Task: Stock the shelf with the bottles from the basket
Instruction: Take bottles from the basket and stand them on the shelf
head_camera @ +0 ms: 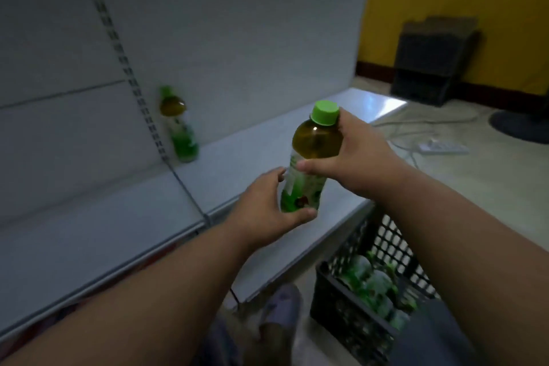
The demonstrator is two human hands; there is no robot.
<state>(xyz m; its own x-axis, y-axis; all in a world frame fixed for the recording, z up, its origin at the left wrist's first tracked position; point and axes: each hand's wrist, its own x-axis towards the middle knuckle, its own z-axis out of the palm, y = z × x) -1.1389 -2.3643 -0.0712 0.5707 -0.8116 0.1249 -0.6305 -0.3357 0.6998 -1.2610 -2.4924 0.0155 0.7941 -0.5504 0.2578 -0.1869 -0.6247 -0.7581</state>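
While the right hand (353,154) grips the bottle (309,157) at its shoulder and the left hand (267,202) cups its base, it hangs above the shelf (252,157), near the front edge. Best carried far and left, then set upright just beside the standing bottle (178,125); more wait in the basket (350,306).

Both bare forearms reach in from the bottom of the frame toward its centre. The right hand (353,154) grips high, fingers curled; the left hand (267,208) cups below, thumb wrapped underneath.
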